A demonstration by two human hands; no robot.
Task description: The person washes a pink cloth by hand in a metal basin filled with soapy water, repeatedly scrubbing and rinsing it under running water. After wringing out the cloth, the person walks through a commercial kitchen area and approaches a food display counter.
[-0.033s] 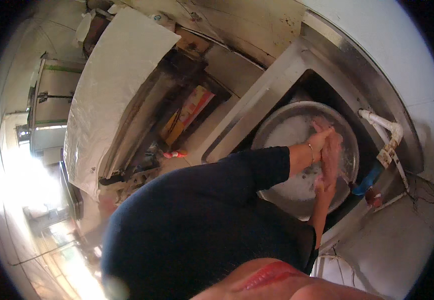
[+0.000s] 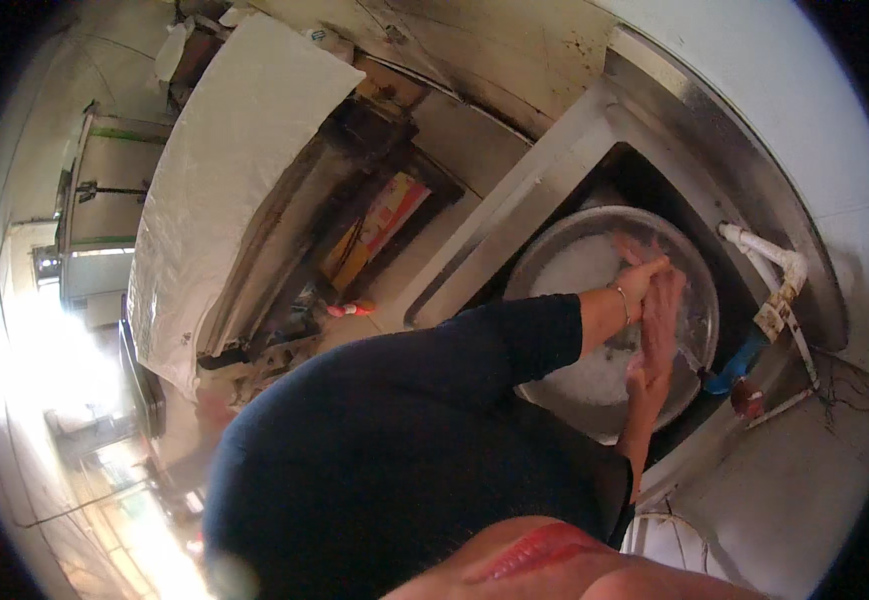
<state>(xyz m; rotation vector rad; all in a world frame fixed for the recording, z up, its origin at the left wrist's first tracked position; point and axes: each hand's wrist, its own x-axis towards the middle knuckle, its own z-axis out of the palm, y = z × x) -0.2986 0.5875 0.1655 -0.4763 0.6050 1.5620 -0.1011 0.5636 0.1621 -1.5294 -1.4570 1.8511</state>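
Note:
A long, limp pink piece [image 2: 662, 318], by its look raw meat, is held over a round metal basin [image 2: 706, 255] standing in the sink. My left hand [image 2: 644, 282], with a bracelet at the wrist, closes round its upper part. Lower down, my right hand [image 2: 648, 374] grips the near end. Cloudy, whitish water [image 2: 579, 275] lies in the basin beneath both hands. Some fingers are hidden behind the pink piece.
The basin sits inside a metal sink [image 2: 494, 225]. Along its right side run a stained white pipe [image 2: 769, 250] and a blue fitting [image 2: 736, 368]. At the left, a pale sheet [image 2: 244, 150] covers a slanting surface beside a red and yellow packet [image 2: 379, 228].
The far end of the pink piece has shifted slightly to the left. Both hands keep their hold at nearly the same place.

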